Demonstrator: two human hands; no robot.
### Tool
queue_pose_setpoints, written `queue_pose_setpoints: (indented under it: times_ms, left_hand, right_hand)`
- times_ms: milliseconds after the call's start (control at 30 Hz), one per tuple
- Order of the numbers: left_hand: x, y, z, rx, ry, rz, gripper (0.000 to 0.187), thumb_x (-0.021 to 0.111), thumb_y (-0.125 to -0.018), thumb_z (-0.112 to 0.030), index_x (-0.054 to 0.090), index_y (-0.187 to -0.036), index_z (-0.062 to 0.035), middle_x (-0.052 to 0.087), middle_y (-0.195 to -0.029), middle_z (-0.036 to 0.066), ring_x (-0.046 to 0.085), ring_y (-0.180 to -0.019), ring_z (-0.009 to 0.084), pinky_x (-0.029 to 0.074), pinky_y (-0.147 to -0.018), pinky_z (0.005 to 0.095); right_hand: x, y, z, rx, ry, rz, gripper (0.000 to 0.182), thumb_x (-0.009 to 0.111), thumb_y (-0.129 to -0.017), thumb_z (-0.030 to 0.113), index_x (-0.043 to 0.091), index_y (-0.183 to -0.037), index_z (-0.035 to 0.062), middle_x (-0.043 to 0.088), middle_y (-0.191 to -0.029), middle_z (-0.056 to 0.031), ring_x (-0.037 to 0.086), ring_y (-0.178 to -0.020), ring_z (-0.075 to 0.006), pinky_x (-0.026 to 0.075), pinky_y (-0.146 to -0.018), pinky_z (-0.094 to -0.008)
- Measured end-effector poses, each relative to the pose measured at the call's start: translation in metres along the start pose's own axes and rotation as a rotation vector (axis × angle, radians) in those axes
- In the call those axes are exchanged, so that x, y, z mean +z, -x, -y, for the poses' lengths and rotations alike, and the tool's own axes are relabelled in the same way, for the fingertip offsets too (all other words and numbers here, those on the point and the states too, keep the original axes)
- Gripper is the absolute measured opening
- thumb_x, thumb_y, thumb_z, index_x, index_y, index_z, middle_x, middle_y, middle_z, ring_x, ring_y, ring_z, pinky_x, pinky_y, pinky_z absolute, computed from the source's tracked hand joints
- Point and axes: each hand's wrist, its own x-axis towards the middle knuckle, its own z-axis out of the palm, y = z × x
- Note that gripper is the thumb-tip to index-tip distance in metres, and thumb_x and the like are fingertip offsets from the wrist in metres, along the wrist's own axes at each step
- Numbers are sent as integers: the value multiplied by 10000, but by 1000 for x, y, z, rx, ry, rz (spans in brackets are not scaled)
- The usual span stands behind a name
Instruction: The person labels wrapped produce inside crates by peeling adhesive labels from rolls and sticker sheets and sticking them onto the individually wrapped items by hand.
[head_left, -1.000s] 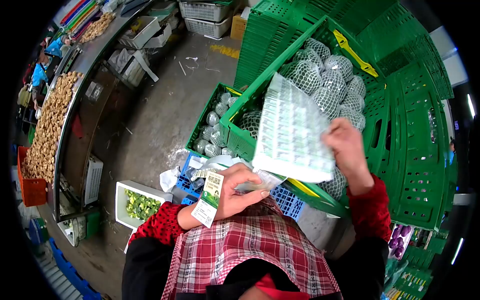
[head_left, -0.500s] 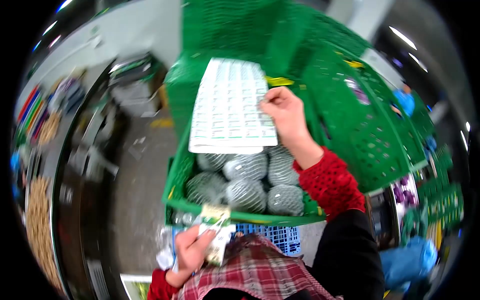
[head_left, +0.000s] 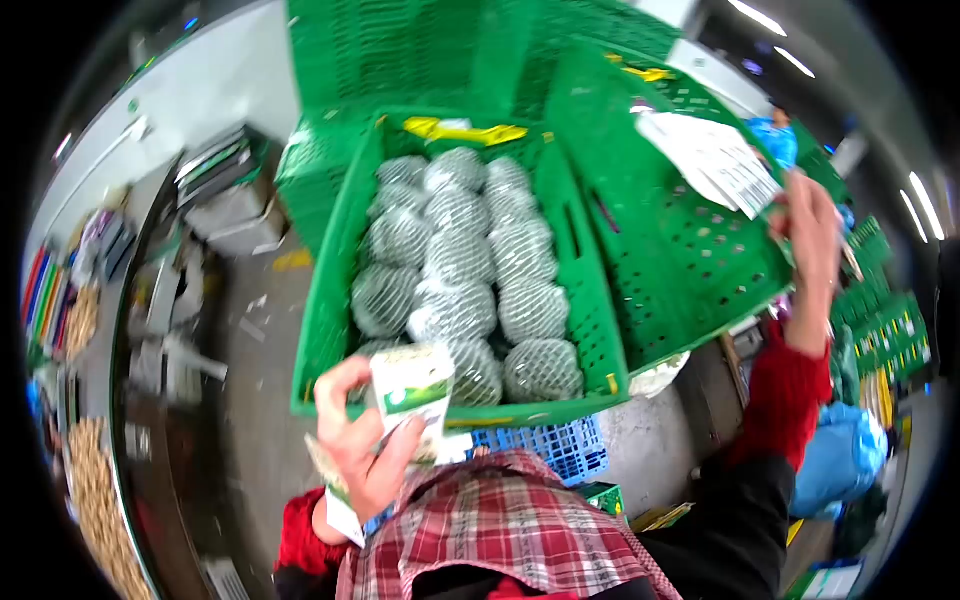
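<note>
My left hand [head_left: 360, 430] is closed round green-and-white paper labels [head_left: 414, 385], with more of the strip hanging by the wrist. It is at the near left corner of a green crate [head_left: 322, 290]. Inside that crate, several round things in white mesh netting [head_left: 459, 255] lie in rows. At the right, my right hand [head_left: 808, 225] is blurred, its fingers bent beside the edge of a white printed sheet [head_left: 715, 165]. Whether the fingers still grip the sheet cannot be made out. The sheet is over a second green crate [head_left: 690, 285], which stands tilted.
A yellow strip [head_left: 465, 131] lies across the full crate's far rim. Below its near side is a blue crate [head_left: 555, 448]. A long workbench [head_left: 165, 470] runs along the left. A person in blue [head_left: 775, 138] is in the background, and a blue bag [head_left: 838, 455] lies at right.
My right hand has moved the printed sheet from above the full crate to the right, uncovering the netted rows. My left hand has risen slightly with the labels to the crate's near rim.
</note>
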Motion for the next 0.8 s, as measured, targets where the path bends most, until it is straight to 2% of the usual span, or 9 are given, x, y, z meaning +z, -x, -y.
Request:
queue_pose_setpoints:
  times_ms: [33,100,133,200,233,400,500,600,800]
  left_hand:
    - [-2,1,1,30,-43,-13,256,695,-713,-64,700,-963,-8,491,-1214,247,512,-1084,354,430,-892,408]
    - [-4,1,-5,86,-65,-53,268,704,-727,-98,708,-987,-33,470,-1271,266,473,-1168,373,412,-941,419]
    - [-5,-1,-8,106,-44,17,277,704,-738,-107,706,-1008,-45,461,-1293,266,465,-1187,376,408,-954,424]
    - [-4,3,-8,157,92,181,315,696,-758,-109,694,-1070,-65,465,-1309,251,463,-1197,371,398,-973,443]
    - [1,11,-8,155,132,212,286,692,-763,-85,683,-1044,-31,488,-1286,237,502,-1152,361,423,-936,438]
    - [-5,46,-4,0,221,245,233,674,-797,-49,646,-1018,21,539,-1164,206,602,-992,328,497,-823,377]
    - [-12,58,0,-57,229,258,283,661,-808,-36,645,-1087,5,583,-1095,193,629,-965,311,512,-802,357]
    - [-18,72,5,-9,184,267,127,686,-788,-45,618,-857,36,572,-935,175,609,-719,283,492,-608,368]
    - [-29,87,14,-278,314,252,171,706,-811,-77,657,-946,14,621,-816,134,627,-641,244,492,-573,342]
  right_hand:
    - [0,22,10,-176,271,-198,253,635,-904,214,673,-1011,-12,643,-767,-51,568,-661,-87,443,-575,-217]
    - [10,85,60,-420,31,-307,169,574,-933,109,672,-1005,-8,662,-831,-62,582,-683,-104,465,-609,-235]
    - [13,115,69,-407,-12,-11,169,538,-912,-5,654,-1034,-23,670,-925,-81,619,-760,-152,497,-664,-273]
    - [53,162,112,-713,-444,743,341,721,-801,153,619,-1085,-6,643,-1008,-121,622,-882,-252,506,-743,-332]
    - [72,187,121,-631,-591,968,427,773,-754,213,602,-1081,-4,619,-979,-139,615,-894,-280,498,-774,-347]
    - [101,217,128,-384,-690,1436,362,732,-757,190,585,-1031,6,566,-867,-115,598,-774,-256,480,-692,-356]
    - [109,227,139,-439,-654,1524,385,749,-741,212,580,-1021,9,563,-852,-109,592,-762,-252,475,-676,-355]
    - [122,232,149,-502,-631,1572,392,746,-734,252,562,-987,15,576,-865,-124,595,-773,-288,470,-670,-384]
    - [153,247,164,-643,-836,1447,204,691,-771,189,580,-800,20,562,-721,-142,587,-672,-333,457,-595,-411]
